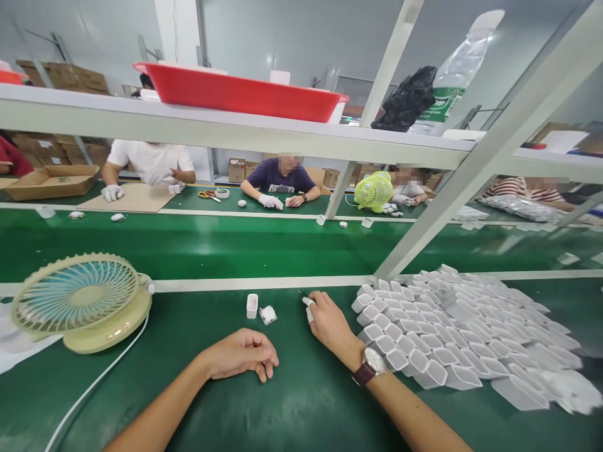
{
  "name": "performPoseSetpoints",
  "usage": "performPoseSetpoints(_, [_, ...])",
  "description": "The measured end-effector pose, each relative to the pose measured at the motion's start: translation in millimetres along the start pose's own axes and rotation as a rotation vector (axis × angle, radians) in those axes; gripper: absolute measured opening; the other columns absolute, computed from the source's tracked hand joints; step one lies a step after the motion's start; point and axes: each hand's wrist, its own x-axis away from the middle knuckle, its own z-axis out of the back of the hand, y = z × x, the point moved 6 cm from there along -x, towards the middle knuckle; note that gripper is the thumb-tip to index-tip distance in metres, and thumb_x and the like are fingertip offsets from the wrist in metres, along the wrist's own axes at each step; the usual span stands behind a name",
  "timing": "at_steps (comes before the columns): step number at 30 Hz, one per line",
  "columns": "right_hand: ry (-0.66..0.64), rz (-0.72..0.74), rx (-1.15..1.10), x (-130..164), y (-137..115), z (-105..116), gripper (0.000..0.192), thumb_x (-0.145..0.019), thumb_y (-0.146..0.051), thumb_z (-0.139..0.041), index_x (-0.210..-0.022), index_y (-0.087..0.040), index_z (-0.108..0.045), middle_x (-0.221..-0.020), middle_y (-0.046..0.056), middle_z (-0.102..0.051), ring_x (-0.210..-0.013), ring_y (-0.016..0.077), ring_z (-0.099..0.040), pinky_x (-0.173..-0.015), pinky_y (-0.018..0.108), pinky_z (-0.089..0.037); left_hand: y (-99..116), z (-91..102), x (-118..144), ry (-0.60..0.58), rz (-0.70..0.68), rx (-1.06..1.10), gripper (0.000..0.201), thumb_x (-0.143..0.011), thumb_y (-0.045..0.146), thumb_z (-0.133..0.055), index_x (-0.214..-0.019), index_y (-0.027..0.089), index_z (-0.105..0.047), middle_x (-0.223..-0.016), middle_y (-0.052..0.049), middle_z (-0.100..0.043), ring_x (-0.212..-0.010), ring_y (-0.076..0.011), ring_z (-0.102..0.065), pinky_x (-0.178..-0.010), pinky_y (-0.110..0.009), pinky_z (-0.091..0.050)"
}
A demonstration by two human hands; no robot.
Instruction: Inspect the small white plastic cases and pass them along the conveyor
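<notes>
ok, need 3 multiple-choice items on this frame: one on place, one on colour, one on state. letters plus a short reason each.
1. Where does the heap of white cases lie?
A. by the right hand
B. under the fan
C. in the red bin

2. What colour is the bin on the shelf?
A. blue
B. red
C. yellow

3. How is the left hand?
A. flat, palm up
B. gripping scissors
C. loosely curled, knuckles up, on the mat

Answers:
1 A: the heap spreads right of the right hand, touching the wrist that wears the watch.
2 B: its wall is plainly red.
3 C: fingers tucked under, nothing seen in it, resting on the green mat.
</notes>
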Motion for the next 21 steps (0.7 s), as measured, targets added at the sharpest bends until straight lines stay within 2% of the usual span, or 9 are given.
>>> performPoseSetpoints(3, [0.012,0.053,-0.031,-5,-21,2,0.026,-0.095,-0.012,-0.052,-0.116,-0.016,-0.066,-0.118,0.016,-0.061,-0.107,0.0326,-0.058,-0.097,0.051,-0.052,-2,0.2,1,0.031,0.005,-0.084,0.040,-0.080,0.049,-0.084,-0.085,0.011,-0.073,-0.078,-0.008,-0.072,-0.072,-0.0170,-0.068,-0.072,-0.030,-0.055])
performPoseSetpoints(6, [0.005,0.149,-0.108,-15,-51,-4,0.029,-0.100,-0.029,-0.058,-0.126,-0.018,-0.061,-0.118,0.013,-0.061,-0.104,0.0288,-0.058,-0.096,0.045,-0.053,-4,1.3,3,0.083,-0.009,-0.200,0.042,-0.082,0.052,-0.081,-0.087,0.011,-0.072,-0.074,-0.007,-0.072,-0.067,-0.0159,-0.067,-0.070,-0.029,-0.054])
performPoseSetpoints(9, [-0.036,0.202,-0.155,-25,-69,-14,0.024,-0.098,-0.034,-0.063,-0.114,-0.016,-0.065,-0.112,0.013,-0.061,-0.099,0.0277,-0.058,-0.091,0.044,-0.053,-5,2.0,4,0.122,-0.034,-0.267,0.045,-0.080,0.055,-0.081,-0.087,0.012,-0.070,-0.073,-0.006,-0.073,-0.065,-0.0152,-0.067,-0.068,-0.028,-0.053])
performPoseSetpoints(11, [-0.050,0.203,-0.167,-30,-72,-19,0.015,-0.098,-0.030,-0.062,-0.105,-0.016,-0.066,-0.107,0.011,-0.061,-0.096,0.0263,-0.058,-0.089,0.043,-0.052,-7,2.4,4,0.135,-0.038,-0.285,0.046,-0.079,0.056,-0.081,-0.088,0.012,-0.070,-0.073,-0.006,-0.073,-0.064,-0.0149,-0.067,-0.067,-0.028,-0.052])
performPoseSetpoints(13, [-0.050,0.209,-0.188,-31,-70,-21,0.011,-0.097,-0.024,-0.062,-0.104,-0.017,-0.066,-0.105,0.010,-0.061,-0.094,0.0248,-0.059,-0.089,0.041,-0.052,-9,2.7,3,0.153,-0.036,-0.295,0.047,-0.079,0.057,-0.081,-0.087,0.012,-0.069,-0.073,-0.006,-0.072,-0.063,-0.0150,-0.066,-0.067,-0.028,-0.052])
performPoseSetpoints(18, [-0.024,0.203,-0.241,-20,-61,-17,0.032,-0.096,-0.023,-0.064,-0.126,-0.014,-0.058,-0.112,0.012,-0.063,-0.100,0.0266,-0.060,-0.095,0.044,-0.052,-9,0.9,4,0.219,-0.005,-0.353,0.048,-0.079,0.057,-0.080,-0.089,0.012,-0.069,-0.066,-0.002,-0.066,-0.058,-0.0132,-0.060,-0.059,-0.026,-0.049])
performPoseSetpoints(21, [0.016,0.183,-0.297,-9,-56,-16,0.037,-0.095,-0.027,-0.068,-0.128,-0.017,-0.056,-0.121,0.013,-0.063,-0.108,0.0284,-0.061,-0.098,0.046,-0.052,1,3.3,11,0.263,0.001,-0.457,0.045,-0.076,0.054,-0.084,-0.084,0.012,-0.070,-0.065,0.001,-0.062,-0.056,-0.0103,-0.053,-0.053,-0.022,-0.040])
